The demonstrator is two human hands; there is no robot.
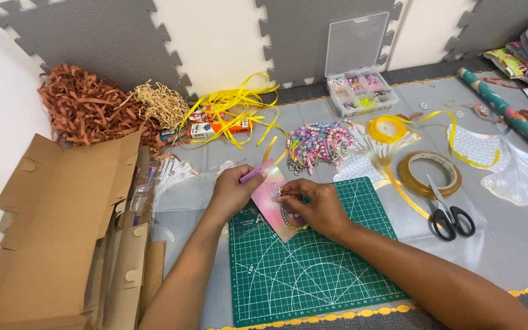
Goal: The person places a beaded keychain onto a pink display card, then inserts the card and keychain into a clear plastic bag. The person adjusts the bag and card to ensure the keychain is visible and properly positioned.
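Left hand (232, 190) gripped pink card (271, 205) edge over green mat (313, 263). Right hand (316, 206) pinched bead bracelet (293, 221) clasp at card's 3 o'clock. Fastening step judged underway; next needs steady card.

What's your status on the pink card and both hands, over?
Left hand pinching pink card at its top edge. Right hand pressing beaded bracelet onto it, over green cutting mat. Nothing in the way.

Over a green cutting mat (313, 269), the left hand (232, 192) pinched the top of a pink card (268, 198) while the right hand (319, 206) pressed a beaded bracelet (293, 223) against it, scissors (450, 215) lying nearby.
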